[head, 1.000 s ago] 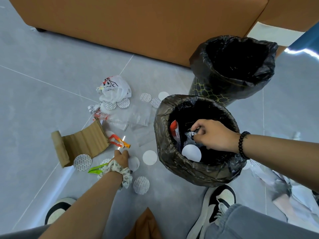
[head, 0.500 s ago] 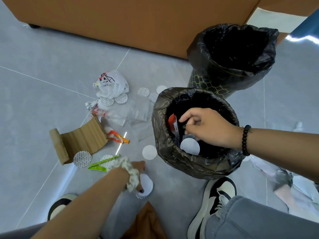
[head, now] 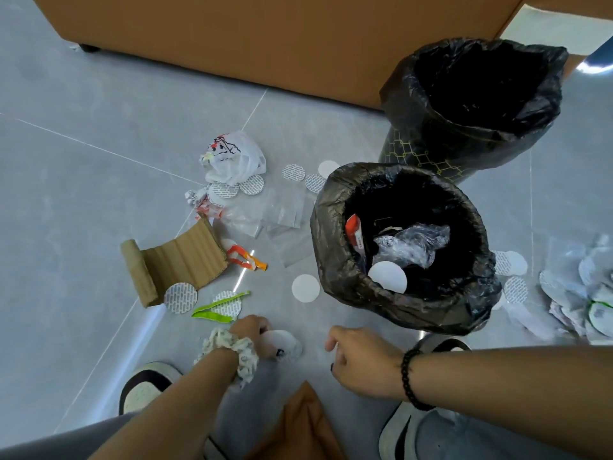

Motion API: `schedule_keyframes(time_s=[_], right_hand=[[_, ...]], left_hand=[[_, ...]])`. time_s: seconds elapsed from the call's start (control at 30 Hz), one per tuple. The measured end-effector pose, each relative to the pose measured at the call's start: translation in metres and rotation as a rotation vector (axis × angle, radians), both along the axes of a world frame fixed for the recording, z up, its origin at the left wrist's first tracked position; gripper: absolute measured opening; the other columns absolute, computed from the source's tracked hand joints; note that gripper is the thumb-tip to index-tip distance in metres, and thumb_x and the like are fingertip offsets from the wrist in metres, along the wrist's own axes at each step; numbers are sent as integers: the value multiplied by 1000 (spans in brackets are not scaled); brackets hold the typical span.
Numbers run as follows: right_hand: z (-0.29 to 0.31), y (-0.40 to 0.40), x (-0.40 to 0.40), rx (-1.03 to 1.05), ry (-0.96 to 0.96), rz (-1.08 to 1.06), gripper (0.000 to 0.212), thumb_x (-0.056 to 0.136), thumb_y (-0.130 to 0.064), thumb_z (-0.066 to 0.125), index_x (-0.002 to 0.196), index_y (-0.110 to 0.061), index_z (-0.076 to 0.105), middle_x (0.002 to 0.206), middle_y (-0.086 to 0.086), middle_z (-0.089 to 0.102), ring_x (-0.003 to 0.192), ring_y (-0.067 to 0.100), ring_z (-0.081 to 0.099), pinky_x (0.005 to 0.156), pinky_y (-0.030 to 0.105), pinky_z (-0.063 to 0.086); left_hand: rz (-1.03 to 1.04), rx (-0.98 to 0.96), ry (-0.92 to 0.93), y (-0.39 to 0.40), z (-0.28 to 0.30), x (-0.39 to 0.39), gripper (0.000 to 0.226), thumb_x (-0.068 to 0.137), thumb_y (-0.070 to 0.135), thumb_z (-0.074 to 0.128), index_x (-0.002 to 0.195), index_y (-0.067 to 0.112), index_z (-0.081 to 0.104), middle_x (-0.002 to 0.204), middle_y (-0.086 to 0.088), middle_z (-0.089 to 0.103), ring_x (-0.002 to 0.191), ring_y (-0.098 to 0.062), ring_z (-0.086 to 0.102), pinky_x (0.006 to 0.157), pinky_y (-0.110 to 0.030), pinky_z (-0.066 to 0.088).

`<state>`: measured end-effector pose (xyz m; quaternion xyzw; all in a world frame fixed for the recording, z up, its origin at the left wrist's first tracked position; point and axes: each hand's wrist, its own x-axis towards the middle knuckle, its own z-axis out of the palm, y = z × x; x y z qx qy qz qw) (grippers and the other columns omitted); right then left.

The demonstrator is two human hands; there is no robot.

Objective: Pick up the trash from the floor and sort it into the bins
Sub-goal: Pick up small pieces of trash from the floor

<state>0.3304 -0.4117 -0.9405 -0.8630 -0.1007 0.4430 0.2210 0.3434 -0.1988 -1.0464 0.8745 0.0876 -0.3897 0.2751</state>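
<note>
My left hand (head: 252, 328), with a patterned scrunchie (head: 232, 351) on its wrist, was down at the floor (head: 83, 200) just in front of my feet, its fingers curled onto a white round disc (head: 282, 343). I could not tell whether there was more than one disc under my fingers. My right hand (head: 360, 361), a black bead bracelet (head: 409, 376) on its wrist, hovered low beside it with the fingers loosely curled and nothing in them.

The near bin (head: 335, 260), lined with a dark bag, stood just ahead of my right hand. Inside it lay a red wrapper (head: 354, 235), a crumpled clear plastic (head: 411, 244) and a white disc (head: 388, 277). The far bin (head: 414, 141), also lined in black, stood behind it near a brown sofa (head: 298, 44).

More trash was scattered on the floor to the left of the near bin: a bent piece of cardboard (head: 179, 263), a green strip (head: 215, 310) over a patterned disc, an orange wrapper (head: 245, 257), a plain white disc (head: 306, 288), some clear plastic bags (head: 282, 214) and a white printed bag (head: 232, 157) with more patterned discs around it. A heap of white wrappers (head: 583, 293) lay to the right of the near bin.
</note>
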Motion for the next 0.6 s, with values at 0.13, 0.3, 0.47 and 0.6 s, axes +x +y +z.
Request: schedule_keyframes(time_s=[0.13, 0.3, 0.47, 0.6], right_hand=[[-35, 33, 17, -101, -129, 42, 33, 90, -18, 47, 123, -12, 45, 126, 9, 50, 111, 27, 53, 91, 35, 47], [-81, 73, 77, -1, -357, -160, 42, 87, -4, 53, 127, -9, 44, 130, 11, 41, 118, 30, 46, 102, 32, 36], [-107, 74, 86, -46, -358, -310, 46, 80, -1, 63, 123, -4, 45, 126, 10, 36, 118, 24, 40, 105, 25, 29], [-114, 71, 85, -45, -310, -341, 44, 84, 4, 58, 126, 4, 43, 130, 20, 39, 119, 31, 42, 89, 22, 28]], left_hand=[[429, -200, -93, 19, -3, 4, 28, 63, 28, 85, 68, 23, 58, 71, 1, 56, 77, -19, 55, 56, -21, 37], [1493, -582, -67, 34, 6, 10, 34, 78, 26, 75, 105, 11, 60, 73, -5, 55, 55, -15, 48, 45, -21, 42], [1610, -194, -163, 51, 20, -4, 40, 82, 37, 67, 106, 6, 62, 90, -16, 64, 77, -28, 59, 67, -31, 41], [1584, -12, -282, 70, 12, -18, 32, 82, 34, 67, 92, 3, 65, 87, -18, 60, 83, -31, 56, 71, -33, 38]])
